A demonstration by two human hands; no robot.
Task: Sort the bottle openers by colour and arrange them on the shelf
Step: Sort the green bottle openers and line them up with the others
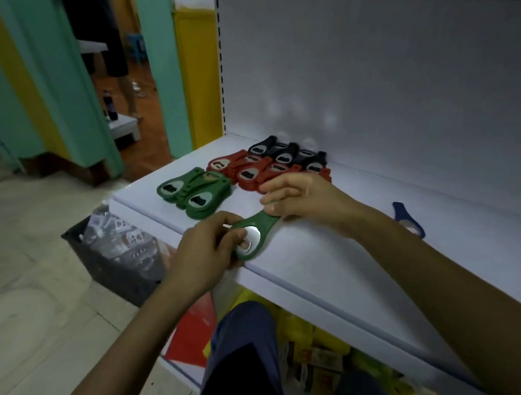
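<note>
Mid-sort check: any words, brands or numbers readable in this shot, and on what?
None legible.
Bottle labels in the black crate: printed, too blurred.
Packets under the shelf: too blurred.
Stacked openers: dark marks on the heads, unreadable.
Held green opener: none visible.

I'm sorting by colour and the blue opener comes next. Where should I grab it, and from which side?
Take the blue opener by its slim handle, the far end, pinching its long edges from above. It lies flat and alone on the shelf, so a top-down pinch should be easiest; the wider ring end points toward the front edge.
</note>
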